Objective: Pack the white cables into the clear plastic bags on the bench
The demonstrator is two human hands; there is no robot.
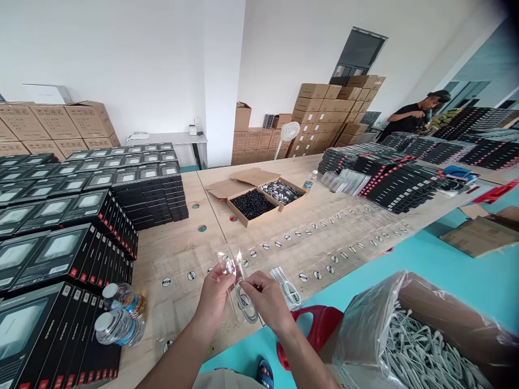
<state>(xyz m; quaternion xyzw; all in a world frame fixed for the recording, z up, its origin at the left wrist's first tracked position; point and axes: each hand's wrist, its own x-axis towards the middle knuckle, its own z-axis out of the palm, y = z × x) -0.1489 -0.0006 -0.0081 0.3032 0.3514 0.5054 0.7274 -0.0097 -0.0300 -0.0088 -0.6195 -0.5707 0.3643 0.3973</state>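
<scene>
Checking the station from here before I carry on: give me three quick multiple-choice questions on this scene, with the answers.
1. Where is the box of white cables?
A) On the table
B) Right of the right hand, off the table
C) By the far wall

2. How many water bottles lie beside the left hand?
A) Two
B) One
C) Four

3. What state is the cardboard box of black items in?
A) Taped shut
B) Tipped over
C) Flaps open

Answers:
1 B, it sits past the table's edge at lower right.
2 A, two lie against the black boxes.
3 C, its flaps are spread and the contents show.
</scene>
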